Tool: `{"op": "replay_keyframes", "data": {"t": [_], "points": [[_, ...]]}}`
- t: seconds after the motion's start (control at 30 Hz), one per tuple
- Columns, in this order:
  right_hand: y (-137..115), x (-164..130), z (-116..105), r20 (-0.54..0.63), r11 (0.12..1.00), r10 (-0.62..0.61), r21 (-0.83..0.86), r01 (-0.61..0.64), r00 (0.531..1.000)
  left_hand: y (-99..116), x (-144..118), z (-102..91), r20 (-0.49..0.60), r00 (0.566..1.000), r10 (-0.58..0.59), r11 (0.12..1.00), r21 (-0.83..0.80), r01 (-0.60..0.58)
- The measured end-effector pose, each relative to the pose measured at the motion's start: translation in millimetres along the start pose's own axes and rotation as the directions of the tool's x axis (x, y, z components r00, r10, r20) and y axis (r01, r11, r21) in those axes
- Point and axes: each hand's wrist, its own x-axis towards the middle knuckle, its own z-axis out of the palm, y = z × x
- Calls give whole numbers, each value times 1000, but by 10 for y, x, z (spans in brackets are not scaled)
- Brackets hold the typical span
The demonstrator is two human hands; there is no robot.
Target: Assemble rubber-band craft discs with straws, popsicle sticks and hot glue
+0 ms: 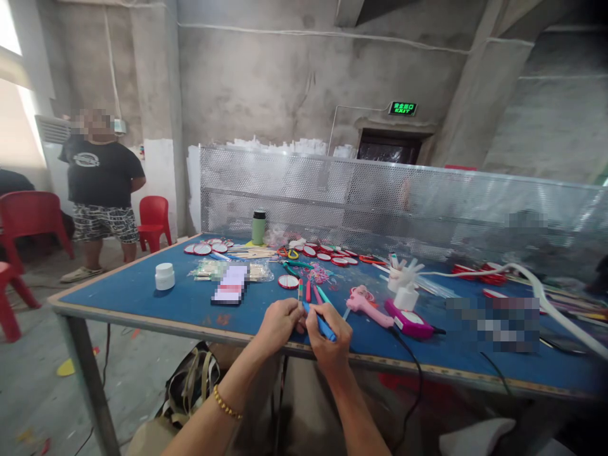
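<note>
- White jar stands alone toward the table's left edge, apart from the work.
- Left hand pinches an upright coloured stick at the near edge, steadying it.
- Right hand grips a blue stick, touching the left hand.
- Pink glue gun lies just right, within reach.

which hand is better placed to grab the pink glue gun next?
Right, probably. The right hand is nearer the pink glue gun, which lies just to its right on the blue table. But it holds a blue stick; the left hand pinches another stick.
</note>
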Motion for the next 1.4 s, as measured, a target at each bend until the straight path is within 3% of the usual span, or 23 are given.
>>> {"op": "replay_keyframes", "data": {"t": [1.4], "points": [[-18,15,-10,7,1000,23,-3,-23,1000,20,0,-9,-1,1000,-2,999,35,2]]}}
